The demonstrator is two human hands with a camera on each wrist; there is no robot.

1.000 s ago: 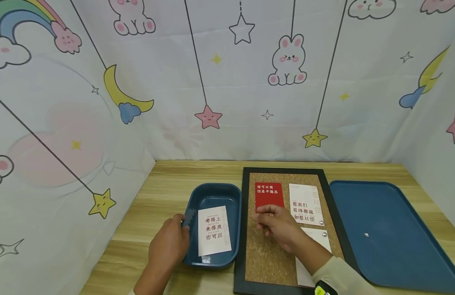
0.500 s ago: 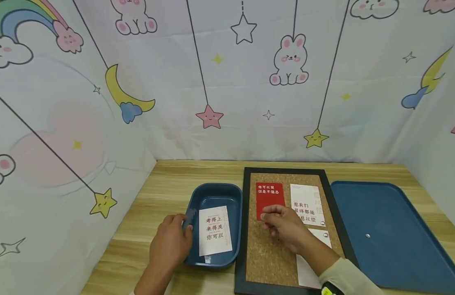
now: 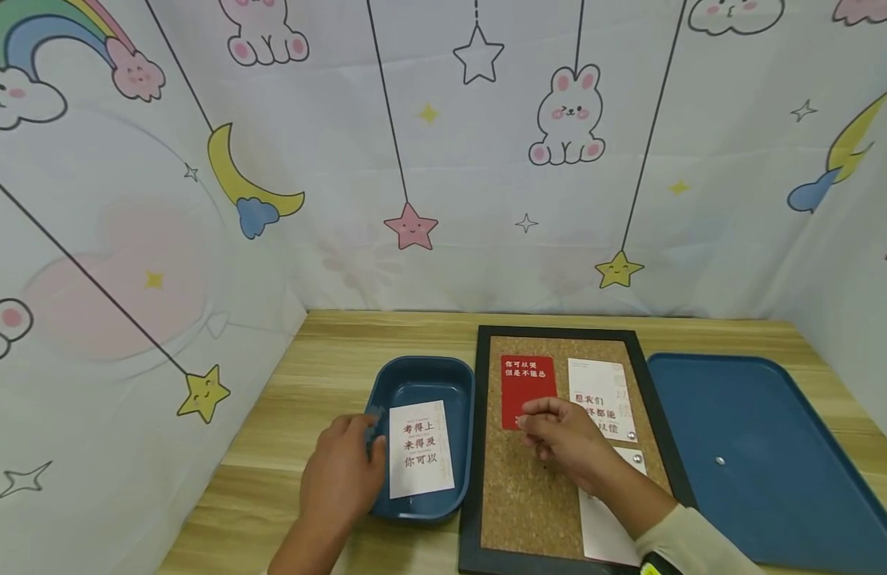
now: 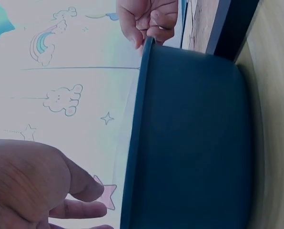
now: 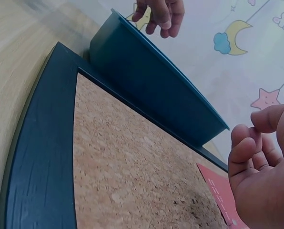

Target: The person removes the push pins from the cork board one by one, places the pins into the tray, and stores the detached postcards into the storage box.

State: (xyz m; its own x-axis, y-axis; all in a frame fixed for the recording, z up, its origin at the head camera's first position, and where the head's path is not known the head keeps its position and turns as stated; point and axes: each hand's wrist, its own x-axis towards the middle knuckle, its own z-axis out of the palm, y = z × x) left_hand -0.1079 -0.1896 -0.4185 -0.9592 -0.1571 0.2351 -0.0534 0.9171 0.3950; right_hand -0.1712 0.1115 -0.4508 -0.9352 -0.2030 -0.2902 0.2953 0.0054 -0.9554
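A black-framed cork board [image 3: 536, 511] lies on the wooden table with a red card [image 3: 527, 383] and two white cards [image 3: 599, 391] on it. My right hand [image 3: 540, 419] hovers over the red card's lower edge with fingers curled, thumb and forefinger pinched together. In the left wrist view a small shiny pin [image 4: 161, 27] glints between those fingers. My left hand [image 3: 346, 467] rests at the left rim of a blue bin [image 3: 421, 375], fingers loosely bent with the tips at the rim. A white printed card [image 3: 420, 449] lies in the bin.
A large blue tray [image 3: 766, 415] sits right of the board with one pin [image 3: 719, 460] on it. Two pins [image 3: 631, 435] hold the white cards. Cartoon-printed cloth walls close in the back and both sides.
My right hand has shifted slightly right and up along the red card's lower edge. The left hand stays at the bin's rim.
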